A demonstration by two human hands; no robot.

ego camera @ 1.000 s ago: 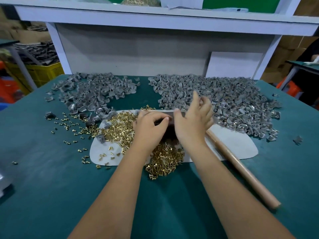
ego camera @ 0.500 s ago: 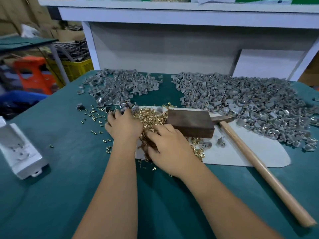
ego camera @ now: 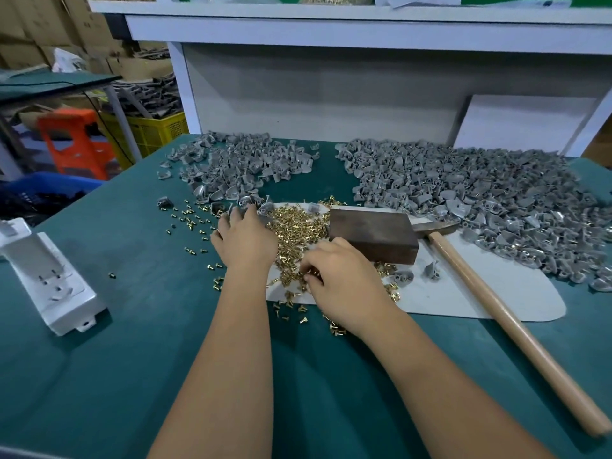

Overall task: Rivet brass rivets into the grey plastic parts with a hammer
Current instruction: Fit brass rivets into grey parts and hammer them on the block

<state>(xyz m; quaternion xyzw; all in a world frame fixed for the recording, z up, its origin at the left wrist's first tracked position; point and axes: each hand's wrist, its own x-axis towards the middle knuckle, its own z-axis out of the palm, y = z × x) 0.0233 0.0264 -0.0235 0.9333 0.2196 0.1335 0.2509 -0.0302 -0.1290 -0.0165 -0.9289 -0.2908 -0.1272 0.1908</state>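
Behind, green table (ego camera: 99, 376) meets seemingly stacked cartons (ego camera: 29, 34).

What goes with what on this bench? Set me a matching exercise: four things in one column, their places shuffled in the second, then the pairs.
Things
1. hammer
2. brown block
3. white power strip
4. yellow crate

Places
A. on the floor beyond the table's far left corner
B. handle slanting toward the near right edge of the table
C. on the pale mat beside the brass rivets
D. near the table's left edge

Pairs: 1-B, 2-C, 3-D, 4-A
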